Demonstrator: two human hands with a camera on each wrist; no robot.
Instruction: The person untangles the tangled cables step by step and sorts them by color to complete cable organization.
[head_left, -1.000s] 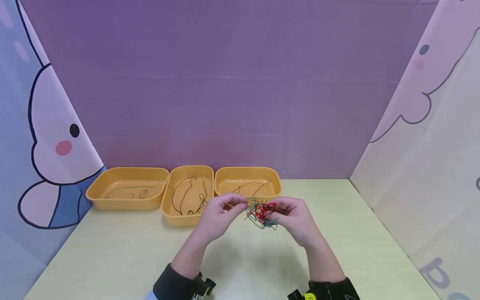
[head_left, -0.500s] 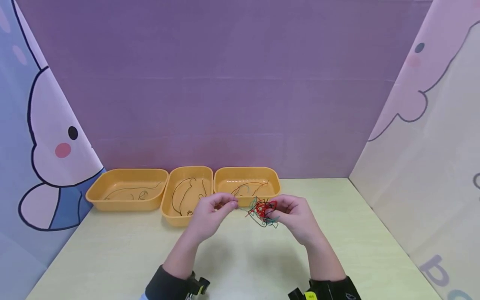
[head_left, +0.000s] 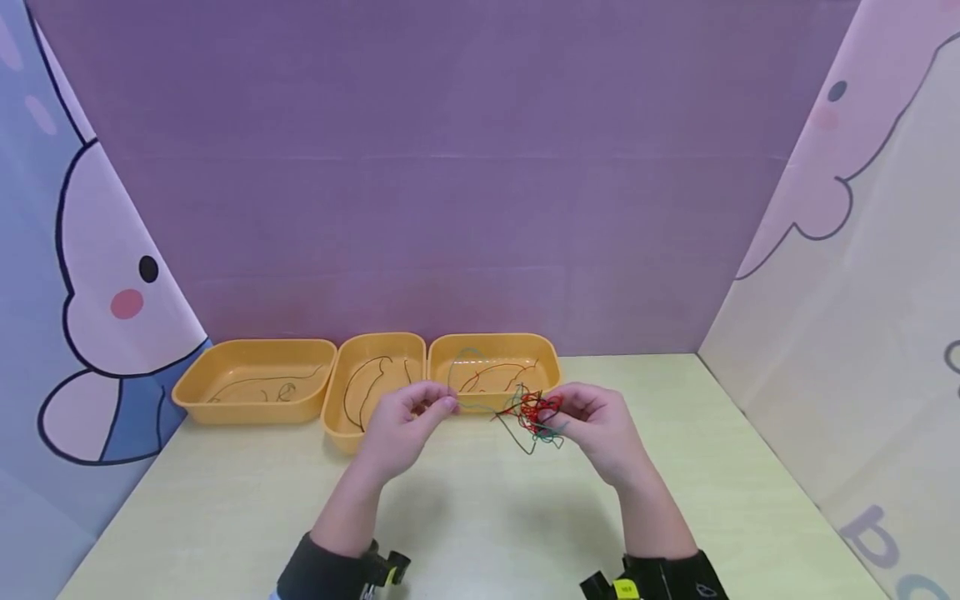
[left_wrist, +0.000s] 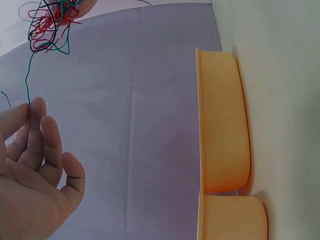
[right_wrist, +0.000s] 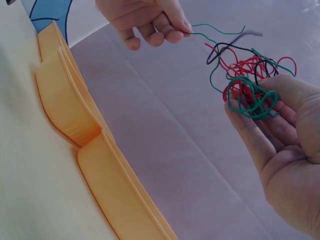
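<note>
My right hand (head_left: 596, 425) grips a tangled bundle of thin wires (right_wrist: 250, 82) in red, green and black, raised above the table. To its left, my left hand (head_left: 405, 425) pinches one green wire (left_wrist: 27, 80) between thumb and forefinger. This wire runs across from the bundle to the left fingertips, and its free end sticks out beyond them. In the left wrist view the stretch between the hands looks nearly straight. Some of the bundle is hidden behind the right fingers.
Three yellow trays stand along the purple back wall. The left tray (head_left: 255, 412) has a few pale thin wires, the middle tray (head_left: 341, 429) black ones, the right tray (head_left: 555, 371) red ones. Printed panels rise at both sides of the pale table (head_left: 255, 500).
My left hand has moved left, away from the bundle, drawing out a longer piece of green wire. The right hand has shifted slightly to the right, keeping its grip on the tangle.
</note>
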